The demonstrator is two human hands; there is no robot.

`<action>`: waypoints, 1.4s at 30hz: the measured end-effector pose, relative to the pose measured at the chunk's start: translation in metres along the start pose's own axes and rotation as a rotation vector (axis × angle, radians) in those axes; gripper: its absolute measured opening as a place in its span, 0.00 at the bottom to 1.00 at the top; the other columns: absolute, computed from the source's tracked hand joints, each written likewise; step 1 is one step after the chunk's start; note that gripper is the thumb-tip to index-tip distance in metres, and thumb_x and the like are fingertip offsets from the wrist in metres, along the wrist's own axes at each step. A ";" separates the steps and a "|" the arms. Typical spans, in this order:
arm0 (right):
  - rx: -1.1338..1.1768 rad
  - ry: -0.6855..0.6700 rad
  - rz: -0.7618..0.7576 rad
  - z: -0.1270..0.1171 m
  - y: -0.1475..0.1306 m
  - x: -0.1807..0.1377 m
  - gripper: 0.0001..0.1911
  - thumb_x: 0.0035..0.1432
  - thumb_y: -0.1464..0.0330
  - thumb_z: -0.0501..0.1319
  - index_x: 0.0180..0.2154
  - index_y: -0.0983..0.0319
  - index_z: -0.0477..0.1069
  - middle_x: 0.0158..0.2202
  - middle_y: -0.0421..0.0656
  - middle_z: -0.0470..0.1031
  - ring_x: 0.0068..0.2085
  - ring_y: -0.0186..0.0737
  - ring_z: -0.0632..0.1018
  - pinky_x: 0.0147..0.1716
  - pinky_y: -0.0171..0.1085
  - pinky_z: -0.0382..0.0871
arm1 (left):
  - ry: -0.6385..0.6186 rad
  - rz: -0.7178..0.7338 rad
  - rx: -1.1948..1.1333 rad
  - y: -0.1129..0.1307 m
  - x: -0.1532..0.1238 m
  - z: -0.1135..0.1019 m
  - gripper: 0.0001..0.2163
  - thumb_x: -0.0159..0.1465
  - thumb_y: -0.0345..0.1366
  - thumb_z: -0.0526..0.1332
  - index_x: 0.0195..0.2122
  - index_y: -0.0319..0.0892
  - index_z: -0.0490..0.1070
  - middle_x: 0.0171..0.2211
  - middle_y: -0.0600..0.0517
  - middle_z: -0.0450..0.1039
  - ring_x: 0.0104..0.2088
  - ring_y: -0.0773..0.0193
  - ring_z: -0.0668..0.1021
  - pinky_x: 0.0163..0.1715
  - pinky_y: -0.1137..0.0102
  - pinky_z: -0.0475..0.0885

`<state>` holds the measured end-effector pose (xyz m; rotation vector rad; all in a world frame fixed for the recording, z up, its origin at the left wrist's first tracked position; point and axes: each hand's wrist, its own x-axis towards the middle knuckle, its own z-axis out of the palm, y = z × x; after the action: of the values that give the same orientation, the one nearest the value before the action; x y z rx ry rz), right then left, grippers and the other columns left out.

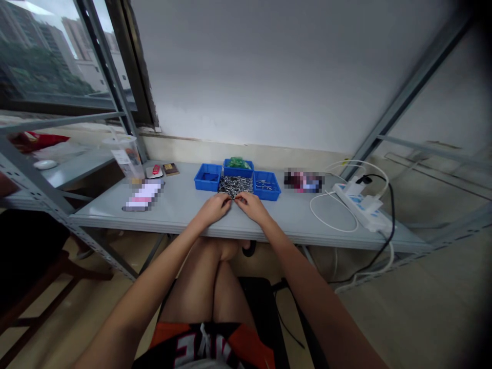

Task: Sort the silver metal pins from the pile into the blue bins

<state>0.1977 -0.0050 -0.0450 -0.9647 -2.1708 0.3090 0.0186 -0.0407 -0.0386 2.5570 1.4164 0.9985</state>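
Both my hands rest on the grey table [180, 212] just in front of a heap of small metal parts [235, 184]. My left hand [216, 206] has its fingers curled and pinched together at the near edge of the heap. My right hand [250, 204] mirrors it, fingertips pinched close to the left hand's. What the fingertips hold is too small to make out. Behind the heap stand three blue bins: an empty-looking left bin [208, 177], a back bin with green pieces [238, 166], and a right bin with a few metal parts [266, 185].
A plastic cup [125, 155], a phone [143, 197] and small items lie at the table's left. A white power strip [361, 205] with white and black cables sits at the right. Metal shelf posts flank the table; a window is at the far left.
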 end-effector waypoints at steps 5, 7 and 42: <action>0.005 0.004 -0.015 0.000 -0.002 0.000 0.05 0.57 0.68 0.57 0.34 0.62 0.71 0.31 0.41 0.74 0.31 0.34 0.72 0.33 0.32 0.63 | 0.029 -0.029 0.012 -0.002 0.000 0.000 0.08 0.62 0.32 0.52 0.38 0.39 0.69 0.36 0.47 0.73 0.39 0.60 0.73 0.41 0.68 0.67; 0.007 0.000 -0.002 -0.001 -0.003 0.000 0.05 0.56 0.69 0.57 0.33 0.61 0.71 0.31 0.41 0.74 0.31 0.34 0.72 0.33 0.32 0.63 | 0.028 -0.033 0.010 -0.002 0.000 0.001 0.07 0.62 0.33 0.53 0.37 0.40 0.69 0.36 0.47 0.73 0.39 0.60 0.73 0.41 0.68 0.67; 0.026 -0.098 0.034 -0.004 -0.010 -0.003 0.08 0.57 0.65 0.57 0.33 0.61 0.72 0.28 0.40 0.74 0.28 0.32 0.71 0.29 0.31 0.61 | -0.019 0.032 -0.063 -0.003 -0.001 0.000 0.06 0.60 0.35 0.56 0.35 0.41 0.70 0.33 0.50 0.72 0.37 0.61 0.72 0.38 0.69 0.66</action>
<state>0.1965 -0.0142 -0.0385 -0.9907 -2.2349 0.4076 0.0165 -0.0395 -0.0402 2.5452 1.3210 1.0036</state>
